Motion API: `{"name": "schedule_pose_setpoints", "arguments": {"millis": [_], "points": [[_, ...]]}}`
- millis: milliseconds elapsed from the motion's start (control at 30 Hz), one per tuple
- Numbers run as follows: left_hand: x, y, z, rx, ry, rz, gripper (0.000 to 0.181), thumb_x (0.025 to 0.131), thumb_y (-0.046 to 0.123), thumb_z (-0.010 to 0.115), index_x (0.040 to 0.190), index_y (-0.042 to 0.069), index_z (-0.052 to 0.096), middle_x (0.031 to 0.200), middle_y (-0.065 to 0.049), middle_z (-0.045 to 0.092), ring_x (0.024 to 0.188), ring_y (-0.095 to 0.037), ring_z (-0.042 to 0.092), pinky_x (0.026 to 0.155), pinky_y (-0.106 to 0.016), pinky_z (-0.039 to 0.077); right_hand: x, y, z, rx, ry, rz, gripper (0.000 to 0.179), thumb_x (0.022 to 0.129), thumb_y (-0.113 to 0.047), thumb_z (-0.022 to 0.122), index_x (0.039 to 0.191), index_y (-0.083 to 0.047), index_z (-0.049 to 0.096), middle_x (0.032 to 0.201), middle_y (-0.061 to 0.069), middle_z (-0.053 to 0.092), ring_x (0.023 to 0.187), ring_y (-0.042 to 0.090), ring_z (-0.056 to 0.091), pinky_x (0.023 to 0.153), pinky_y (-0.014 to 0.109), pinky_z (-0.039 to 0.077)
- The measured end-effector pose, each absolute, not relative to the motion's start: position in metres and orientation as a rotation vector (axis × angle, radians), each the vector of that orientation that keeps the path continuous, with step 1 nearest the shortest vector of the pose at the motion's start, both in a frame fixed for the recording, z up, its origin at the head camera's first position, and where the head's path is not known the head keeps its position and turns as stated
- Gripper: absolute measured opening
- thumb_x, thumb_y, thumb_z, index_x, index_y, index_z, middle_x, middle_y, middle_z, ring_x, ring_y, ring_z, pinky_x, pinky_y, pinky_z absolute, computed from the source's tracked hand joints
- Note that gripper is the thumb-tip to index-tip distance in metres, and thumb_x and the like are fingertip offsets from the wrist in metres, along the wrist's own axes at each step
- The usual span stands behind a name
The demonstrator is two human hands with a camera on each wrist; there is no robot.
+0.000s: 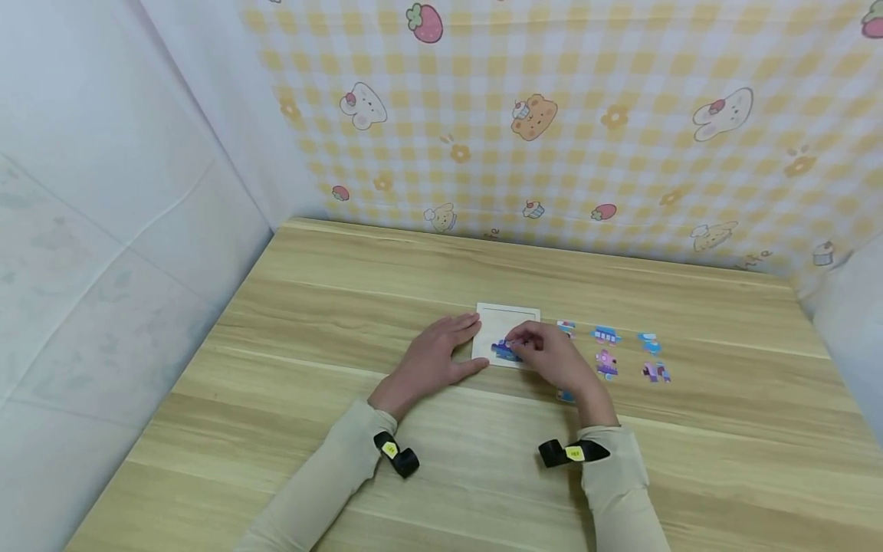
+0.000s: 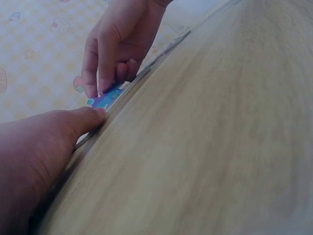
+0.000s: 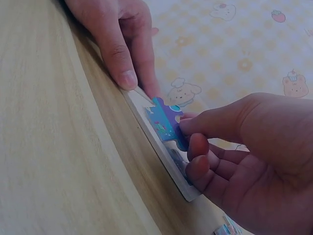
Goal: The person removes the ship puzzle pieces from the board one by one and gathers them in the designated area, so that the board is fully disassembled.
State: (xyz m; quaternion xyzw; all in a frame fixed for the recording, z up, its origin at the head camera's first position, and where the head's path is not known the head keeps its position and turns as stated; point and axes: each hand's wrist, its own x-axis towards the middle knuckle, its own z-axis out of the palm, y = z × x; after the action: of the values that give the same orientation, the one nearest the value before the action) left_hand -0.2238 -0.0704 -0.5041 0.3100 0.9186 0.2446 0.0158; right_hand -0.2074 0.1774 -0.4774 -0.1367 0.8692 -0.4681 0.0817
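A shallow white puzzle tray [image 1: 507, 308] lies on the table between the two hands. My left hand [image 1: 438, 351] rests along its left side, fingers extended toward the upper left corner and thumb at the lower edge. My right hand [image 1: 552, 356] is over the tray's lower right, where thumb and fingertips pinch a blue and purple jigsaw piece [image 3: 164, 120]. That piece looks tilted up from the tray in the right wrist view. How much of it the fingers cover cannot be told.
Right of the tray lie several loose jigsaw pieces [image 1: 606, 335] in loose rows, some partly hidden by the right hand and wrist. The wooden table [image 1: 386, 268] meets a checked cloth [image 1: 621, 153] at the back and a pale covering [image 1: 103, 230] at the left.
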Motion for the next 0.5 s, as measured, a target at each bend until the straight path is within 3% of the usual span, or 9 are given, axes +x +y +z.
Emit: {"name": "schedule_pose_setpoints", "arguments": {"millis": [300, 500], "points": [[-0.222, -0.068, -0.499, 0.960, 2.870, 0.778, 0.074, 0.098, 0.057, 0.064, 0.153, 0.009, 0.050, 0.162, 0.001, 0.041, 0.151, -0.015, 0.035, 0.128, -0.034, 0.020, -0.204, 0.183, -0.464, -0.321, 2.559, -1.472, 0.016, 0.101, -0.011, 0.068, 0.114, -0.003, 0.071, 0.096, 0.009, 0.070, 0.073, 0.020, 0.059, 0.060, 0.026, 0.051], [-0.217, -0.070, -0.502, 0.933, 2.862, 0.793, 0.074, 0.097, 0.056, 0.065, 0.153, 0.009, 0.051, 0.162, 0.000, 0.043, 0.151, -0.019, 0.036, 0.127, -0.038, 0.024, -0.192, 0.198, -0.457, -0.281, 2.601, -1.486, 0.018, 0.100, -0.018, 0.071, 0.112, -0.006, 0.075, 0.092, 0.010, 0.072, 0.068, 0.019, 0.056, 0.057, 0.025, 0.049]]}}
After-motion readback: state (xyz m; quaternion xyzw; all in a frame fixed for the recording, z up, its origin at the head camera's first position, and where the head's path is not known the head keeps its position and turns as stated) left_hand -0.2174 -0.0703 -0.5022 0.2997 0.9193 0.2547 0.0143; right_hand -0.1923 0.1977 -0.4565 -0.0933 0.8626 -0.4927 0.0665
